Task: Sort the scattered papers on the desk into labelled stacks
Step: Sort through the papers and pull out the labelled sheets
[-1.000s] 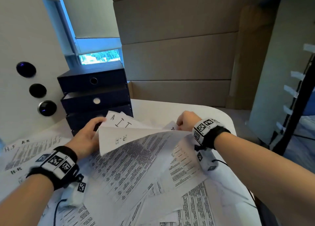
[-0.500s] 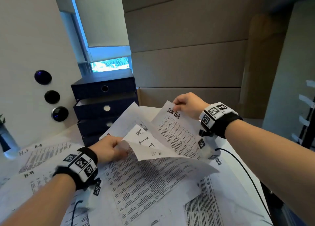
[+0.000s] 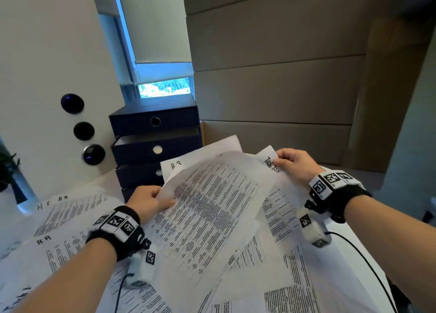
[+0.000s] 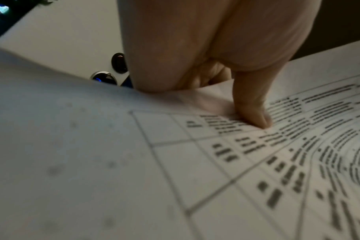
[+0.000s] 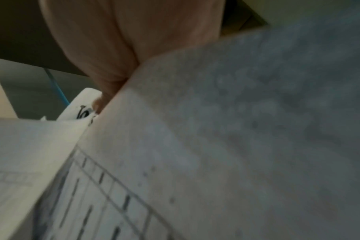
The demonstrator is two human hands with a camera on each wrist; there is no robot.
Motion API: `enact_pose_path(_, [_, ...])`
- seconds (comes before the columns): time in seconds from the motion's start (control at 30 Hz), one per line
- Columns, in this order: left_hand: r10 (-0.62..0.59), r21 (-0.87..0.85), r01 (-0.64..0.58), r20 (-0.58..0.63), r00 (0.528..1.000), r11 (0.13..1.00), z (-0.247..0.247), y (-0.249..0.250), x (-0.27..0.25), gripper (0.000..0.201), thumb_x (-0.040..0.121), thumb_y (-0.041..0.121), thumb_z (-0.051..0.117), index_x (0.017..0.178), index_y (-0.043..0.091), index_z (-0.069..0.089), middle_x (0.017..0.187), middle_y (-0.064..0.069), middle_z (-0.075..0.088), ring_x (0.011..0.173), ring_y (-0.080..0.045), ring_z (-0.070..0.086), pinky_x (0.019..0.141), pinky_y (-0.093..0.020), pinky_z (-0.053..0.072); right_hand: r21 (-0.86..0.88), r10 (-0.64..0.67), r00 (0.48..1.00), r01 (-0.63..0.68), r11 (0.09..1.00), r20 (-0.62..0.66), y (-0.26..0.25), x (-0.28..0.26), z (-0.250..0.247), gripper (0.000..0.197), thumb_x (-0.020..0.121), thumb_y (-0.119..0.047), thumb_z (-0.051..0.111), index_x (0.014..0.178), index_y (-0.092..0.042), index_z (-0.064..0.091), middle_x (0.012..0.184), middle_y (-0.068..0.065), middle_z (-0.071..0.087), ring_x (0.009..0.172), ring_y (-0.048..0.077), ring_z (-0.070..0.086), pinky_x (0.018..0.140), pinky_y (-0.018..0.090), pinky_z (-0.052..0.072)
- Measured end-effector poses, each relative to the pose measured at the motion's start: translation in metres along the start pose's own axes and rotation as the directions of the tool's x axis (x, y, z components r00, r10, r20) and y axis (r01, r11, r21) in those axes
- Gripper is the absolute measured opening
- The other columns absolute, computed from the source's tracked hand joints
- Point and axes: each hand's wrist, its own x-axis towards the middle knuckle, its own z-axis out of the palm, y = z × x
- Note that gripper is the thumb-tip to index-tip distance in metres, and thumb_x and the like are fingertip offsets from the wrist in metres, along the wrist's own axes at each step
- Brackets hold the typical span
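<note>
My left hand has its fingers clamped on the printed sheet, lifted above the loose papers on the bench. Beyond that sheet, my right hand pinches the task-list page. I should separate them slowly and read each heading before stacking.

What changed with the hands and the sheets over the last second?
The right hand pinched the corner of the "Task list" sheet and lifted it off the pile. The left hand let go of the folded handwritten sheet, which is no longer in view, and now pinches the edge of a dense table sheet, raised. The dark drawer unit and the papers at left stayed put.
</note>
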Motion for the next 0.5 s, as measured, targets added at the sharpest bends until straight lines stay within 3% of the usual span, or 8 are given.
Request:
enact_pose_path(0.07, [0.016, -0.061, -0.018, -0.026, 1.0, 0.998, 0.003, 0.006, -0.002, 0.014, 0.08, 0.015, 0.074, 0.093, 0.012, 0.071, 0.085, -0.004, 0.073, 0.077, -0.016, 0.07, 0.064, -0.022, 0.052, 0.023, 0.026, 0.999, -0.026, 0.999, 0.023, 0.006, 0.002, 0.0, 0.016, 0.091, -0.011, 0.062, 0.076, -0.016, 0.065, 0.073, -0.001, 0.064, 0.066, 0.012, 0.055, 0.067, 0.027, 0.046])
enact_pose_path(0.2, [0.098, -0.154, -0.089, 0.053, 0.994, 0.984, 0.006, 0.02, -0.007, 0.027, 0.081, 0.003, 0.069, 0.106, 0.013, 0.066, 0.094, -0.004, 0.074, 0.085, -0.014, 0.071, 0.08, -0.032, 0.056, -0.021, 0.073, 0.992, -0.071, 0.997, 0.102, -0.002, 0.006, -0.005, 0.013, 0.091, -0.007, 0.063, 0.08, -0.013, 0.068, 0.074, 0.003, 0.066, 0.064, 0.012, 0.057, 0.06, 0.023, 0.048])
enact_pose_path(0.3, [0.137, -0.213, -0.117, 0.083, 0.987, 0.97, 0.008, 0.033, -0.007, 0.041, 0.079, 0.002, 0.07, 0.112, 0.019, 0.053, 0.1, -0.005, 0.07, 0.086, -0.017, 0.071, 0.07, -0.03, 0.058, -0.092, 0.034, 0.991, -0.022, 0.996, 0.132, -0.027, 0.016, -0.007, 0.013, 0.091, -0.008, 0.061, 0.083, -0.015, 0.07, 0.078, 0.006, 0.066, 0.066, 0.016, 0.055, 0.059, 0.026, 0.046])
enact_pose_path(0.37, [0.16, -0.234, -0.129, 0.118, 0.98, 0.964, 0.011, 0.039, -0.007, 0.046, 0.078, 0.001, 0.072, 0.113, 0.024, 0.052, 0.099, -0.006, 0.07, 0.086, -0.018, 0.071, 0.07, -0.033, 0.059, -0.11, -0.013, 0.985, 0.032, 0.993, 0.172, -0.052, 0.022, -0.006, 0.015, 0.09, -0.008, 0.063, 0.08, -0.018, 0.069, 0.071, 0.0, 0.065, 0.056, 0.009, 0.055, 0.053, 0.019, 0.045])
enact_pose_path(0.43, [0.194, -0.201, -0.168, 0.119, 0.974, 0.965, 0.016, 0.044, -0.008, 0.037, 0.078, -0.001, 0.072, 0.107, 0.02, 0.062, 0.094, -0.005, 0.073, 0.087, -0.018, 0.071, 0.074, -0.033, 0.059, -0.118, -0.068, 0.966, 0.1, 0.988, 0.251, -0.077, 0.025, -0.003, 0.014, 0.089, -0.007, 0.064, 0.081, -0.017, 0.069, 0.066, -0.007, 0.065, 0.051, -0.001, 0.055, 0.053, 0.016, 0.047])
enact_pose_path(0.5, [0.21, -0.176, -0.193, 0.086, 0.974, 0.965, 0.021, 0.048, -0.01, 0.025, 0.079, -0.001, 0.071, 0.097, 0.016, 0.068, 0.088, -0.002, 0.074, 0.084, -0.016, 0.072, 0.074, -0.03, 0.058, -0.135, -0.109, 0.94, 0.16, 0.978, 0.322, -0.098, 0.027, 0.001, 0.014, 0.089, -0.008, 0.065, 0.08, -0.017, 0.073, 0.071, -0.001, 0.071, 0.06, 0.005, 0.061, 0.062, 0.026, 0.057])
